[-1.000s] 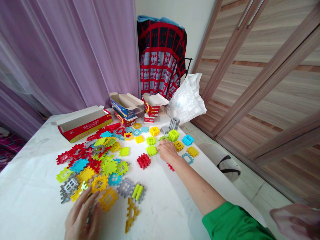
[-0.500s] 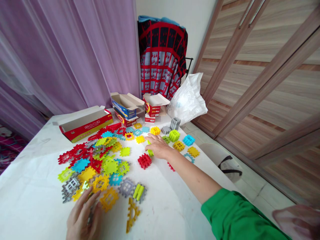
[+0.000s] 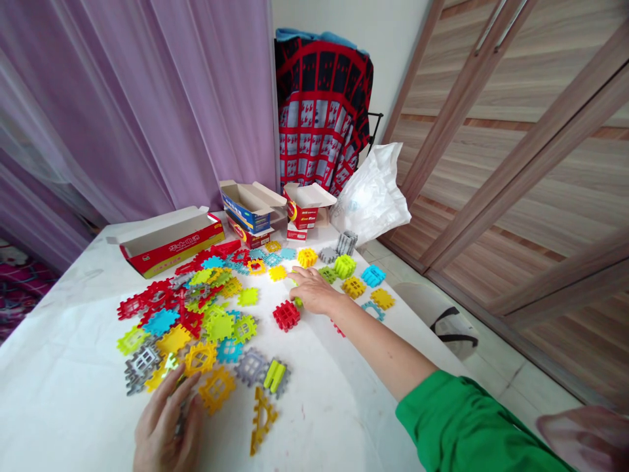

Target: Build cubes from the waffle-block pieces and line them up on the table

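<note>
Over on the left, the left hand (image 3: 164,429) lies flat at the near edge of the white surface (image 3: 59,367), fingers spread and loose, with a small grey piece under them (can't really tell if it's gripped or just pressed down). Fingertips reach the edge of the big pile of flat plastic tiles (image 3: 191,321): red, yellow, lime, blue and grey, all jumbled together. Just right of that hand sits a yellow triangle piece (image 3: 261,419), with a grey tile carrying a lime clip (image 3: 274,376) right behind it.

Toward the middle there's a red cube-ish block (image 3: 286,315) standing alone. The right hand (image 3: 314,293), green sleeve (image 3: 457,426) behind it, rests palm-down just beside that block, fingers curled over a lime green piece (image 3: 297,301) that only peeks out, so whether it's pinched is unclear. Further right are small built blocks in lime (image 3: 344,265), yellow (image 3: 353,286) and blue (image 3: 373,275).

At the back: an open red box (image 3: 170,239), two smaller opened boxes (image 3: 275,213), and a white plastic bag (image 3: 371,193).
</note>
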Demonstrator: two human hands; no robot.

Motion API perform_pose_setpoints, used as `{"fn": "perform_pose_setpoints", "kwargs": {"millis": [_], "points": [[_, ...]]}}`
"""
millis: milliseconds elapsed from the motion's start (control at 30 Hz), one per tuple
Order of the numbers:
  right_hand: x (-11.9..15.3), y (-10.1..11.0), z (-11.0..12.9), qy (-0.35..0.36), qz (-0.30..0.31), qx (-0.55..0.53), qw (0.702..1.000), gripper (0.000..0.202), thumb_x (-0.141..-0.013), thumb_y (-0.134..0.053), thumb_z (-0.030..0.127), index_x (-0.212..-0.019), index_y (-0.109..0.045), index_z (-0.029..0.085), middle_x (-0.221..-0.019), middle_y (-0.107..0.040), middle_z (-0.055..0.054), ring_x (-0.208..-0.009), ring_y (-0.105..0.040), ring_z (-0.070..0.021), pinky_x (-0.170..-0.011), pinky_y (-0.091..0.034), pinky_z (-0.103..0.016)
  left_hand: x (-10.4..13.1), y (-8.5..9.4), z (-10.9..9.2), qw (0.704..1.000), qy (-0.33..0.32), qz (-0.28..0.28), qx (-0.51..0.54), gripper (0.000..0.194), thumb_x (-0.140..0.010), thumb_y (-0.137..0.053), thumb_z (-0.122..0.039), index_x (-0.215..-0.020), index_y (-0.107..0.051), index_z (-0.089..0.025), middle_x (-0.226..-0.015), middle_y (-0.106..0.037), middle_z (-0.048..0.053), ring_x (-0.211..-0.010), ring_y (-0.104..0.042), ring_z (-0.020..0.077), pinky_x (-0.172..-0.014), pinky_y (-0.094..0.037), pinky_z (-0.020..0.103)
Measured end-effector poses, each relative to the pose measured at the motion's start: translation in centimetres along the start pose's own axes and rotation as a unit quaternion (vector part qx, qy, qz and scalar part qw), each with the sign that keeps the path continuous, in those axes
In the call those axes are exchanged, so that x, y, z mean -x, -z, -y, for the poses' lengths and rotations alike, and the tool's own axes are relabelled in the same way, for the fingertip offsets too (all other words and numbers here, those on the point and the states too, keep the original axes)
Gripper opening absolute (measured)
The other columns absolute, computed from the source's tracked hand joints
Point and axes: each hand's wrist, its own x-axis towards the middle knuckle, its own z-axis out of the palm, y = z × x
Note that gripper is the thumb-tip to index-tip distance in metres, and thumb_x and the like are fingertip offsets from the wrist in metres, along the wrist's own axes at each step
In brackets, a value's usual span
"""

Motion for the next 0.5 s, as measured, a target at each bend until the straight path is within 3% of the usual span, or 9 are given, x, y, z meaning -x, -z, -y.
{"fn": "perform_pose_setpoints", "kwargs": {"millis": [300, 500], "points": [[-0.2, -0.2, -1.5, -0.030, -0.053, -0.028, 0.998, 0.039, -0.082, -0.050, 0.006, -0.105, -0.073, 0.027, -0.149, -0.044, -0.005, -0.142, -0.025, -0.0240, -0.109, -0.024, -0.048, -0.1, -0.1, 0.2, 1.000, -0.016, 0.000, -0.015, 0.030, -0.088, -0.052, -0.019, -0.117, -0.057, -0.025, -0.130, -0.059, 0.013, -0.111, -0.062, 0.0278, -0.090, -0.054, 0.043], [1.6, 1.7, -4.0, -0.108, -0.103, -0.040, 0.988, 0.038, -0.086, -0.045, 0.010, -0.109, -0.072, 0.024, -0.137, -0.057, -0.006, -0.125, -0.049, -0.0218, -0.104, -0.034, -0.038, -0.1, 0.1, 0.2, 1.000, -0.003, 0.012, -0.003, 0.032, -0.088, -0.053, -0.021, -0.118, -0.058, -0.030, -0.126, -0.061, 0.010, -0.111, -0.063, 0.0267, -0.089, -0.055, 0.043]]}}
